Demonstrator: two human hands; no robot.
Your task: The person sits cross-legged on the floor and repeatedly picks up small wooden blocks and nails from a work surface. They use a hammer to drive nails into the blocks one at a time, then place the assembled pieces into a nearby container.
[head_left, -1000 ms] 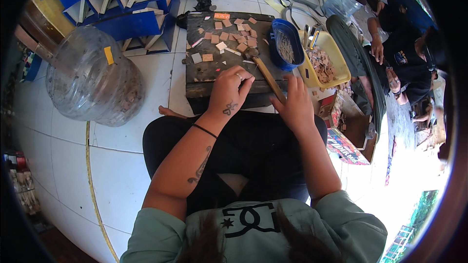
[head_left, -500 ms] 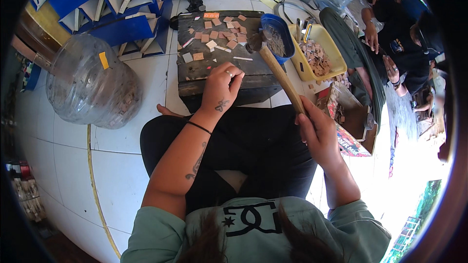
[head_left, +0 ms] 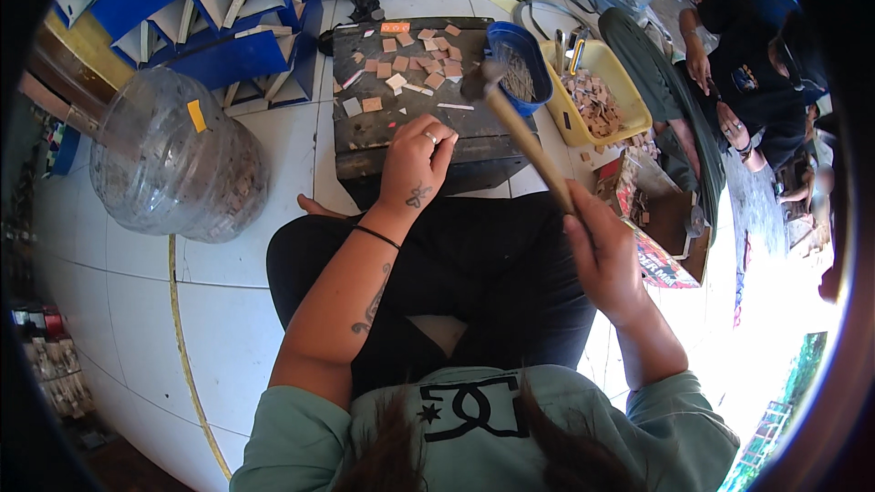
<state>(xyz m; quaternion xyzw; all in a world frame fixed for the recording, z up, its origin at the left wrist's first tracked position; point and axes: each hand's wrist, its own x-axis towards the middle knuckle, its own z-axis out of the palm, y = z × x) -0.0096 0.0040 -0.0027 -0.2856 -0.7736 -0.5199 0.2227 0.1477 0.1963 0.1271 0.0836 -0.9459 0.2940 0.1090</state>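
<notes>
The right hand holds a hammer with a long, pale brown wooden handle and a stubby dark head. Its fingers are wrapped around the lower end of the handle, above the right knee in black trousers. The hammer is tilted, its handle running up and leftward, slightly curved in this wide view. The head is softened by blur; it appears against the left edge of an oval blue plastic tub full of thin grey pieces.

The left hand, with a ring on one finger, is at the near part of a low, dark, box-like work block. Its fingers are curled and its thumb and forefinger drawn together; whether they pinch something small, I cannot tell from this view. A thin white strip lies just beyond them.

Small square pinkish-brown tiles are scattered over the far part of the block, some overlapping, beside a white square piece. To the right of the blue tub, a yellow plastic basin contains many similar brown pieces.
</notes>
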